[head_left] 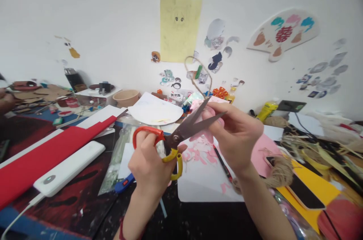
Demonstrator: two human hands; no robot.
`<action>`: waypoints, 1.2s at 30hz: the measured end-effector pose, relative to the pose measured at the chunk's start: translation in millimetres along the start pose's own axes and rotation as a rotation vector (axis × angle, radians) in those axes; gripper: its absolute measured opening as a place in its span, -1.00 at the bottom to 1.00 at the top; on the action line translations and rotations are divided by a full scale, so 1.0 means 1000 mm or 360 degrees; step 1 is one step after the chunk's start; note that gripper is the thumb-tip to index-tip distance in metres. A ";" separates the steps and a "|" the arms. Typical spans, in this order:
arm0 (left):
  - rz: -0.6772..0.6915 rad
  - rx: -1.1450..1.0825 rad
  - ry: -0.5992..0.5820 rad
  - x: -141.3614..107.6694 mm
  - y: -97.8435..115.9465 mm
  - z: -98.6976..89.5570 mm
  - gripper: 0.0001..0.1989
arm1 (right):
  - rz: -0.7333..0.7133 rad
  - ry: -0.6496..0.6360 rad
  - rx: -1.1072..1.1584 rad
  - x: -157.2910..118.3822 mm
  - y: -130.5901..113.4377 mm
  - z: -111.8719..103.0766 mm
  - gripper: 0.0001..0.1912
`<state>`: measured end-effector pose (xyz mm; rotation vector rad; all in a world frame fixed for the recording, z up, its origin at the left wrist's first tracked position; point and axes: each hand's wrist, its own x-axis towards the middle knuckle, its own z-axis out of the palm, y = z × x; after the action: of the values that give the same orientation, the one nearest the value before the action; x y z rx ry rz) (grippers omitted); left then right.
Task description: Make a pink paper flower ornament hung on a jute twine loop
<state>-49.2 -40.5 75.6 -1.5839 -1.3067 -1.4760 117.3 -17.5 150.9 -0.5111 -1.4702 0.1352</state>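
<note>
My left hand (151,164) is closed on a pair of scissors (184,130) with one red and one yellow handle. Their dark blades stand apart, pointing up and right in front of my right hand (235,132). Between the fingers of that hand is a small pink piece (217,119), partly covered by the blades and fingers; its material is unclear. A loop of twine (210,81) rises just above it. Below, pink scraps (202,153) lie on a white sheet (198,189), beside a dark pen (222,162).
On the left lie a white power bank (70,168), a red strip (56,145) and a blue cutter (124,183). A twine ball (280,172) and a phone (306,192) are at right. Another person's hand (7,102) shows at the left edge. Behind the table stands a wall (113,24).
</note>
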 end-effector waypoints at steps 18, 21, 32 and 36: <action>0.0337 0.0146 -0.0245 0.026 -0.038 -0.021 -0.58 | 0.0258 -0.0446 0.0280 0.008 -0.005 -0.010 -0.71; 0.0354 0.0154 -0.0312 0.030 -0.038 -0.022 -0.59 | 0.0240 -0.0469 0.0257 0.010 0.000 -0.011 -0.73; 0.0335 0.0033 -0.0475 0.036 -0.035 -0.017 -0.68 | 0.0403 -0.0477 0.0354 0.017 0.017 -0.017 -0.82; 0.0351 -0.0014 -0.0501 0.042 -0.030 -0.014 -0.71 | 0.0436 -0.0530 0.0455 0.021 0.020 -0.021 -0.86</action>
<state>-86.7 -32.0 113.3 -1.9558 -1.2426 -1.1326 144.8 3.8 161.6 -0.4675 -1.6626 0.6641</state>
